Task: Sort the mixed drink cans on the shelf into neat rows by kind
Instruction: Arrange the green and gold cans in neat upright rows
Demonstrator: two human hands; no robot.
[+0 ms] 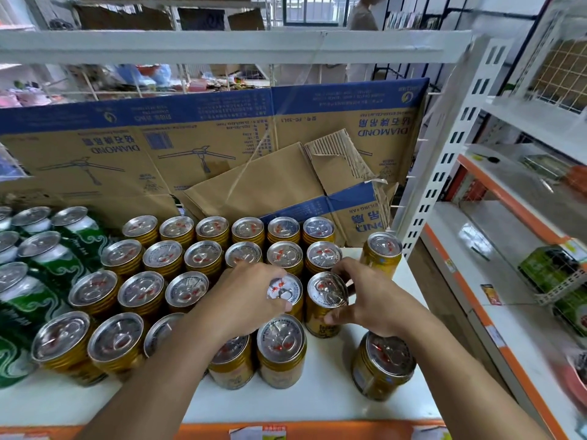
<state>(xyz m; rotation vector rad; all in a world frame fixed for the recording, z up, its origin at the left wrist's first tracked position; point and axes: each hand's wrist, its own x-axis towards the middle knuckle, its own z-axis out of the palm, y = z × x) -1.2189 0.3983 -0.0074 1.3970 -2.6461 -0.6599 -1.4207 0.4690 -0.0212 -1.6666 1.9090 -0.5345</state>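
Shelf [349, 404]: block of gold cans in rows, centre; green cans [47, 249] massed at left.
Left hand [247, 300]: grip curled over the rim of one gold can [287, 292] in the third row.
Right hand [374, 300]: grip pinching the neighbour can [327, 293], just beside the first.
Strays: back stray [384, 252] and front stray [382, 363], both apart at right.
Handling, advised: keep both held cans upright, slide rather than lift, and seat them flush with the row behind, columns aligned. Strays next.
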